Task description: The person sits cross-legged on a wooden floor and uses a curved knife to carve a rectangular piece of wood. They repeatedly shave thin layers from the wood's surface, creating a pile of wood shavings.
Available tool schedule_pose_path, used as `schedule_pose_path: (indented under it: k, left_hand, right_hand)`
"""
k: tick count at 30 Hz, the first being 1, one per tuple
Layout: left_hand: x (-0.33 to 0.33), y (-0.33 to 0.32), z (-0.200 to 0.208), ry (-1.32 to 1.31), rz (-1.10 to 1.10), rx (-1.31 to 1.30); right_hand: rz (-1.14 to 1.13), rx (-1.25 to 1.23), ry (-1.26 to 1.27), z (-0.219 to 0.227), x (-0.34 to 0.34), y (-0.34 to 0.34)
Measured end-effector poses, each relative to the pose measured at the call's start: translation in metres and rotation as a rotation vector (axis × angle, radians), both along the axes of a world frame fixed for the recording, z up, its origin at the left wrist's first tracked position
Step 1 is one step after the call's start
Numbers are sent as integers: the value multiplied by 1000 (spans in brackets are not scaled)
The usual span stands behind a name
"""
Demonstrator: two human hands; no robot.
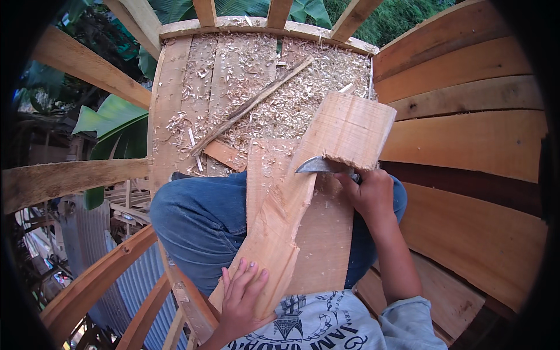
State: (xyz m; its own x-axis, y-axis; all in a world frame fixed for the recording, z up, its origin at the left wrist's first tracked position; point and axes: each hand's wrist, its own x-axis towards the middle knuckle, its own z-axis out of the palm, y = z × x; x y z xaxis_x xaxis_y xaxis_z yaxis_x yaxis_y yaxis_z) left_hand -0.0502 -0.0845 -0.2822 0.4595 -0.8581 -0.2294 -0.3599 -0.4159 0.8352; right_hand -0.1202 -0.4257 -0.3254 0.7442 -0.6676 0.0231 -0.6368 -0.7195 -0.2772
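A long pale wood piece (356, 125) slants across my lap, broad and square at its far end, with a deep notch cut in its right side. My left hand (244, 294) lies with fingers spread on its near end. My right hand (370, 189) grips a knife (315, 165); the handle is mostly hidden in the fist. The curved blade points left, its edge against the wood at the notch. Under the piece, a flat board (324, 245) rests across my legs.
Shavings (286, 111) cover the plank floor (169, 87) ahead, with a long thin stick (256, 105) and a small wood block (224, 154) lying among them. Slatted railing (87, 70) borders the left and far sides. A plank wall (466, 134) stands close on the right.
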Motion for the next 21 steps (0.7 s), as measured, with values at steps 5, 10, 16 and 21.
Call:
schedule_pose_path:
  k: [5, 10, 16, 21]
  left_hand:
    - [-2, 0, -2, -6, 16, 11]
    - [-4, 0, -3, -36, 7, 28]
    - [-2, -9, -2, -204, -41, 53]
    - [-4, -12, -1, -238, -50, 80]
  right_hand:
    - [-114, 341, 55, 33, 5, 18]
    - [-115, 568, 225, 57, -6, 38]
    - [-8, 274, 337, 59, -4, 31]
    - [47, 112, 374, 54, -5, 27]
